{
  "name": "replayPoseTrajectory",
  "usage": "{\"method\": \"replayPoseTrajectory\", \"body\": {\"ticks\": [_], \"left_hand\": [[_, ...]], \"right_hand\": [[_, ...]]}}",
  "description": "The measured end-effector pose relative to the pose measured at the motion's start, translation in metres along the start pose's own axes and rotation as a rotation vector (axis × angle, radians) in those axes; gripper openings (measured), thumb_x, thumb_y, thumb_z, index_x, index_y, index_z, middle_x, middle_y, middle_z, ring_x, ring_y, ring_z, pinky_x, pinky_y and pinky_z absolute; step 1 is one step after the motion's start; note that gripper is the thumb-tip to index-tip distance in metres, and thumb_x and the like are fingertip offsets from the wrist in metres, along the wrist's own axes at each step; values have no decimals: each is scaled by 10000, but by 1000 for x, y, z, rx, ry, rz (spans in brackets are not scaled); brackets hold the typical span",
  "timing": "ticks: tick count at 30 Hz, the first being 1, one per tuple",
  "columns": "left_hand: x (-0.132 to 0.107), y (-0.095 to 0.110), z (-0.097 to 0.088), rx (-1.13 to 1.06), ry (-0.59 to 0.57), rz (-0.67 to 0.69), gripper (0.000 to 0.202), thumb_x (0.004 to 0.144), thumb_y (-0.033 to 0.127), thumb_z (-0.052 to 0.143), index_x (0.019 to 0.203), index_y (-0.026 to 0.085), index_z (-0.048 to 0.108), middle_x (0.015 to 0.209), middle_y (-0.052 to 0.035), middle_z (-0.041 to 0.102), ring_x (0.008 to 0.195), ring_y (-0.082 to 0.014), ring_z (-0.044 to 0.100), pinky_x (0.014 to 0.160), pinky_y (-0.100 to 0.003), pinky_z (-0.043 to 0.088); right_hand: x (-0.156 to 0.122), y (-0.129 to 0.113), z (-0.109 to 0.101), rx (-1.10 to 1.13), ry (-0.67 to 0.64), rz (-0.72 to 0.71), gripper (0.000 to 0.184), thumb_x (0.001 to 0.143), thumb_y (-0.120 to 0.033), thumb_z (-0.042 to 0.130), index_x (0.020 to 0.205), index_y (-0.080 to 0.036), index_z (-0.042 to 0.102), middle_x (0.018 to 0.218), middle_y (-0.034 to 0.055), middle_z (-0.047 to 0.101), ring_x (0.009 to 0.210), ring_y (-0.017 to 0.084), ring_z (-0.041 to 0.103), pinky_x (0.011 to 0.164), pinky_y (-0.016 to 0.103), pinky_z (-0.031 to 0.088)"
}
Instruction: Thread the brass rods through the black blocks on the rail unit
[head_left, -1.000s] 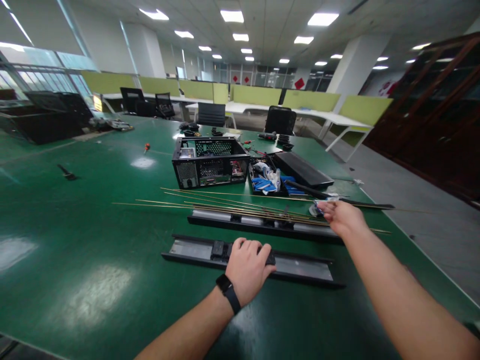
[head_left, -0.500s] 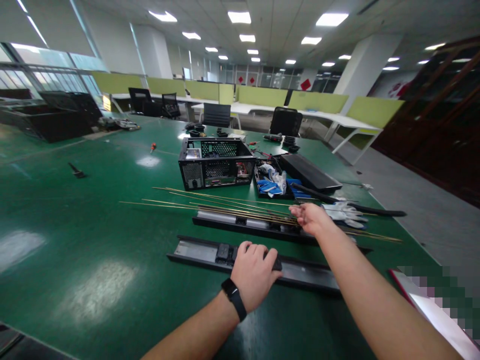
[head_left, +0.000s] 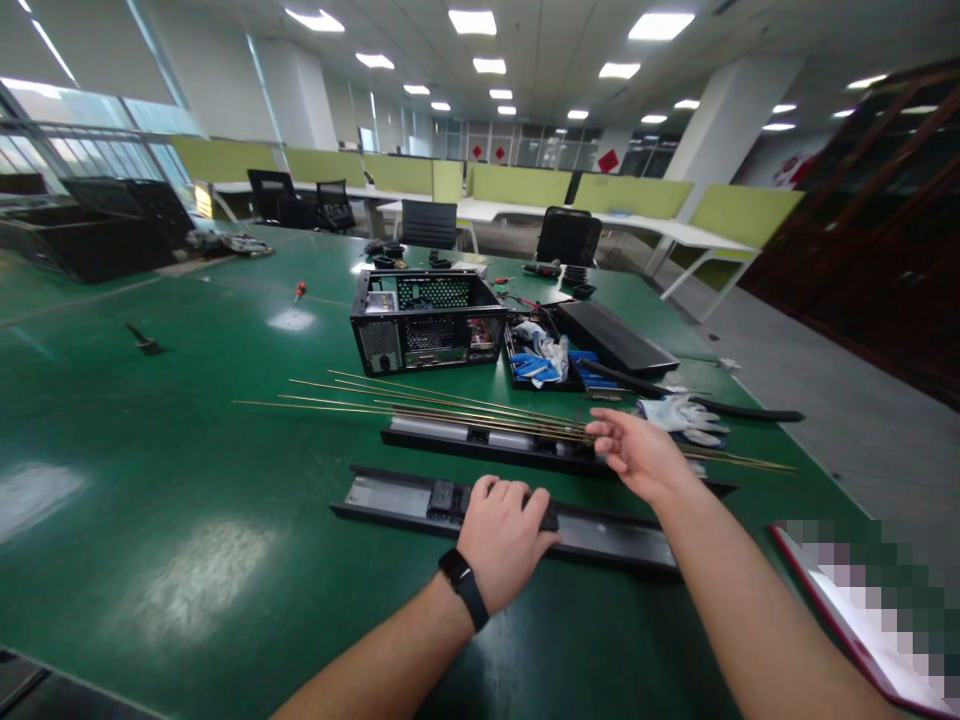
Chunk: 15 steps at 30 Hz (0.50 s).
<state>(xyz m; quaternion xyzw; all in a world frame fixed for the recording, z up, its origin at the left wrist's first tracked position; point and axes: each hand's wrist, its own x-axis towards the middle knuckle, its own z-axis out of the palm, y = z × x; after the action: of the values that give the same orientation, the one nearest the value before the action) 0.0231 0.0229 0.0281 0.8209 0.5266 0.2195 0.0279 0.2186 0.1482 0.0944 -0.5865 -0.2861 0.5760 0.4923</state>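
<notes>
My left hand [head_left: 504,540], with a dark watch on its wrist, is closed over a black block that sits in the nearer grey-and-black channel rail [head_left: 615,540]. Another part of the black fittings [head_left: 444,498] shows just left of my fingers. My right hand [head_left: 628,447] is beside a bundle of thin brass-coloured rods [head_left: 480,411], fingers loosely apart and nothing visible held. These rods lie fanned out across the farther channel rail [head_left: 431,431], which is partly hidden beneath them and behind my hand.
Beyond the rods stand an open black computer case [head_left: 427,325] and a black tray with blue-and-white gloves [head_left: 541,358]. A dark panel [head_left: 616,335], a white glove [head_left: 686,417] and a black tube [head_left: 757,414] lie at right. A red-edged notebook [head_left: 817,600] is near the table's right edge.
My right hand has drawn slightly back towards me from the rods, and its fingers have opened a little. My left hand keeps its hold on the block.
</notes>
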Motion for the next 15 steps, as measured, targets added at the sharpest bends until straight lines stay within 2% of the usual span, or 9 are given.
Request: {"method": "replayPoseTrajectory", "body": {"ticks": [3, 6, 8, 10, 12, 14, 15], "left_hand": [[0, 0, -1, 9, -8, -1, 398, 947, 512, 690, 1238, 254, 606, 1113, -58, 701, 1090, -262, 647, 1041, -493, 439], [0, -1, 1, 21, -15, 9, 412, 949, 507, 690, 1260, 252, 602, 1125, -63, 708, 1099, -263, 652, 1039, -483, 441], [0, -1, 2, 27, -10, 14, 493, 953, 510, 684, 1344, 236, 564, 1155, -75, 711, 1118, -267, 654, 1051, -485, 439], [0, -2, 4, 27, -4, 15, 611, 935, 533, 699, 1421, 213, 513, 1202, -93, 709, 1148, -278, 651, 1069, -490, 436], [-1, -2, 4, 17, 0, 18, 707, 890, 567, 740, 1436, 189, 499, 1262, -114, 696, 1191, -295, 640, 1098, -498, 428], [-2, -2, 2, -5, 11, 31, 769, 844, 575, 785, 1428, 163, 500, 1332, -138, 669, 1248, -312, 614, 1138, -505, 410], [-2, -2, 1, -22, 20, 38, 792, 834, 559, 802, 1438, 153, 489, 1366, -149, 651, 1279, -317, 595, 1161, -507, 398]], "right_hand": [[-20, 22, -17, -87, 22, -190, 132, 963, -232, 604, 1054, -149, 654, 774, 46, 697, 445, 97, 567, 280, 169, 262], [-37, 46, -37, -150, 70, -296, 290, 912, -409, 693, 1061, -161, 667, 798, 56, 700, 463, 122, 580, 289, 192, 282], [-47, 60, -49, -218, 106, -375, 413, 878, -535, 725, 1074, -175, 673, 824, 63, 707, 499, 138, 604, 318, 205, 321], [-54, 73, -60, -341, 126, -481, 438, 896, -579, 703, 1091, -188, 683, 861, 72, 721, 573, 152, 645, 423, 231, 442], [-61, 84, -69, -472, 140, -596, 378, 947, -539, 667, 1118, -203, 691, 918, 79, 737, 707, 174, 696, 635, 283, 558], [-66, 94, -74, -567, 166, -706, 314, 984, -477, 643, 1157, -219, 689, 1009, 89, 744, 877, 204, 716, 819, 335, 570], [-69, 98, -75, -600, 176, -765, 299, 992, -451, 638, 1182, -225, 683, 1061, 96, 740, 940, 217, 709, 849, 351, 563]]}}
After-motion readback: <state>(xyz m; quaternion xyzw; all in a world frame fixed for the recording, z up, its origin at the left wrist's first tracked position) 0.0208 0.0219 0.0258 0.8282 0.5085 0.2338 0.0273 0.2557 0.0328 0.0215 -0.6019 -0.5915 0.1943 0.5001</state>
